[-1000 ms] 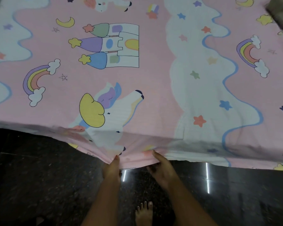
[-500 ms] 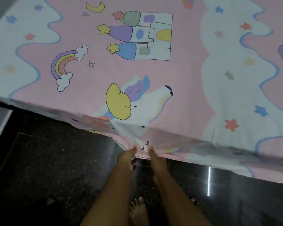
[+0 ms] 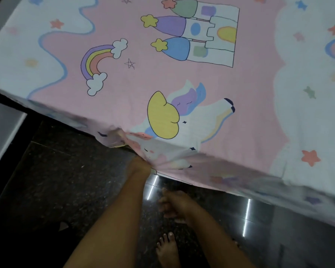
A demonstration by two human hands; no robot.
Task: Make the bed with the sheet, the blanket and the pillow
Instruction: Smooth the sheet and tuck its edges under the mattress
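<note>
A pink sheet point(image 3: 240, 105) printed with unicorns, rainbows, castles and white clouds lies spread flat over the bed. Its near edge hangs over the side of the bed. My left hand point(image 3: 138, 167) grips that hanging edge, and the cloth bunches into folds around the fingers. My right hand point(image 3: 172, 206) hangs below the edge, off the sheet, with fingers loosely curled and holding nothing. No blanket or pillow is in view.
A dark polished stone floor point(image 3: 66, 190) runs along the bed's near side, with light reflections in it. My bare foot point(image 3: 167, 250) stands on it below my hands. A pale wall or panel point(image 3: 2, 132) is at the far left.
My right hand has let go of the sheet's edge and dropped away from it. My left hand keeps its hold and the edge has bunched. The view has shifted left along the bed.
</note>
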